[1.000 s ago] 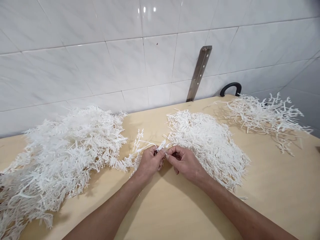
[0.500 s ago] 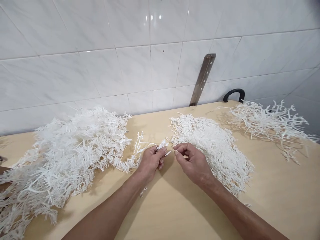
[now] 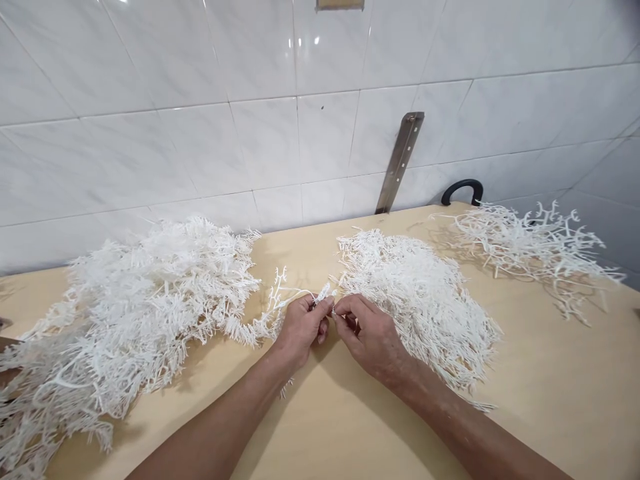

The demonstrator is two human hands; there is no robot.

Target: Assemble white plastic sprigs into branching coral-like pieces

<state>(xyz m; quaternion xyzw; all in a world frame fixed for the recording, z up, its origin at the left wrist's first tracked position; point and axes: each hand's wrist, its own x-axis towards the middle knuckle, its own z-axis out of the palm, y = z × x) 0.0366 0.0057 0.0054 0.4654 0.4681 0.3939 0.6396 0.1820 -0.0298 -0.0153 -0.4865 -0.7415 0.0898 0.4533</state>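
Observation:
Between thumb and fingers, my left hand (image 3: 305, 325) pinches a white branched plastic sprig (image 3: 279, 291), whose forked stem sticks out to the left. My right hand (image 3: 367, 330) is closed in a pinch at the small tips of that sprig, right beside the left fingertips. To the left spreads a big heap of feathery white sprigs (image 3: 165, 287), reaching close to my left hand. Just beyond my right hand lies a pile of thin white pieces (image 3: 420, 293). What exactly sits between the fingertips is partly hidden.
Bare white branching stems (image 3: 535, 247) lie at the right of the wooden table (image 3: 320, 433). A metal strip (image 3: 400, 163) leans on the tiled wall (image 3: 260, 147), near a black curved handle (image 3: 463, 190). Part of another person's arm (image 3: 10, 363) shows at the left edge.
My right hand has moved left, bringing its fingertips against the sprig beside my left hand. The left hand keeps its hold. The view has shifted slightly.

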